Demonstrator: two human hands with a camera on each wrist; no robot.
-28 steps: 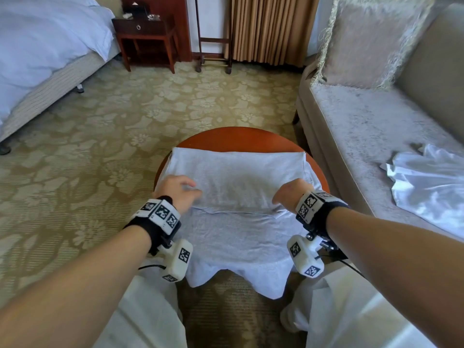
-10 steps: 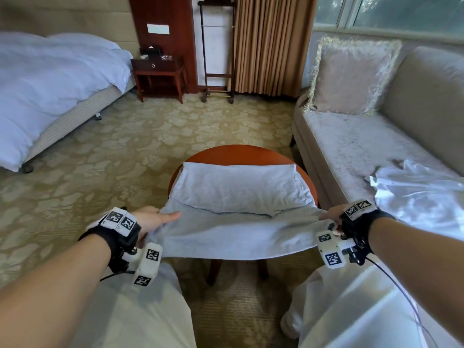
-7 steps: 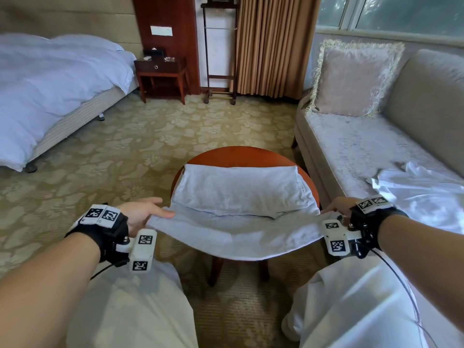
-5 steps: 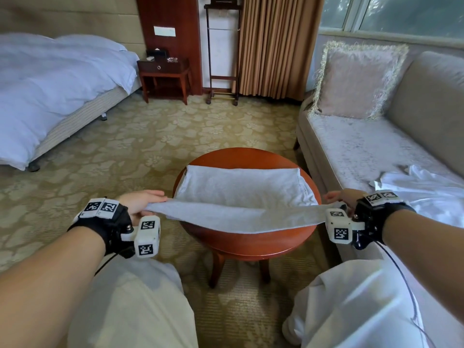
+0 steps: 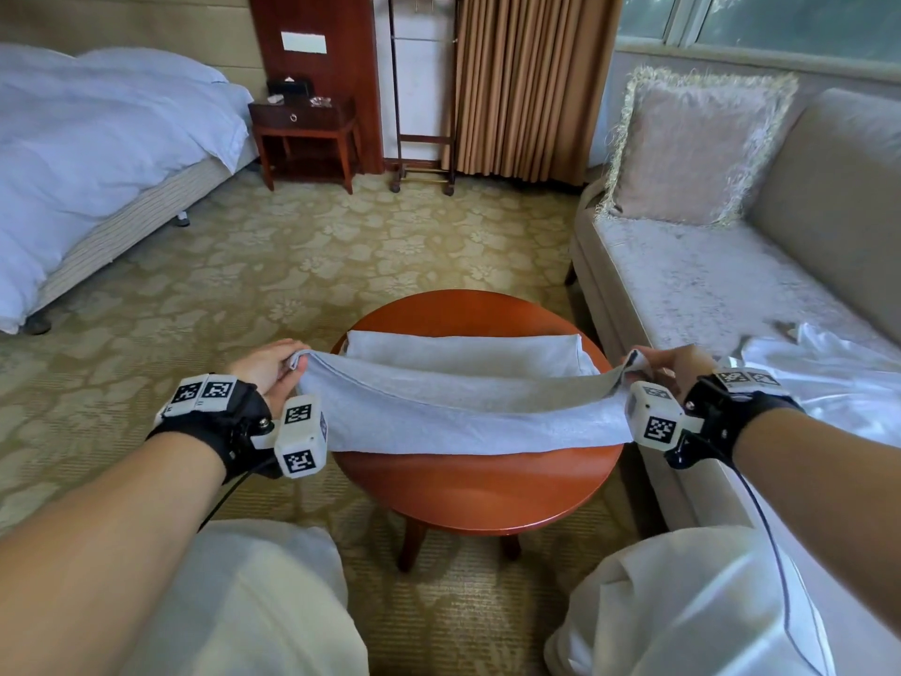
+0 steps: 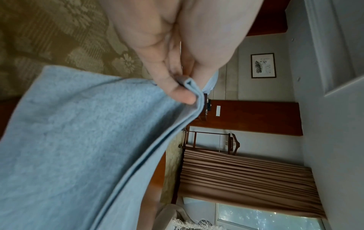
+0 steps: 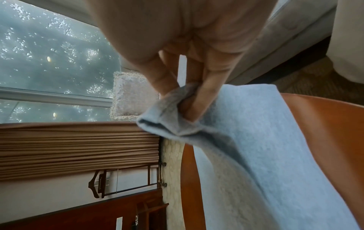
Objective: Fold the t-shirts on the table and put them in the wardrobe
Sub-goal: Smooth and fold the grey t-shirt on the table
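Observation:
A light grey t-shirt (image 5: 463, 378) lies partly folded on the round wooden table (image 5: 478, 490). Its near part is lifted off the table and stretched between my hands. My left hand (image 5: 273, 368) pinches the shirt's left corner, thumb against fingers (image 6: 177, 88). My right hand (image 5: 668, 365) pinches the right corner, the cloth bunched between its fingertips (image 7: 189, 107). The far part of the shirt (image 5: 468, 351) rests flat on the table. A white t-shirt (image 5: 819, 368) lies crumpled on the sofa to the right.
A beige sofa (image 5: 692, 285) with a fringed cushion (image 5: 692, 148) stands right of the table. A bed (image 5: 97, 153) is at the far left, with a nightstand (image 5: 304, 134), a valet stand (image 5: 421, 100) and curtains (image 5: 526, 85) at the back. Patterned carpet (image 5: 292, 265) surrounds the table.
Both hands took the hanging near hem at its corners, lifted it off the table's front edge and carried it up and forward. The head view rose.

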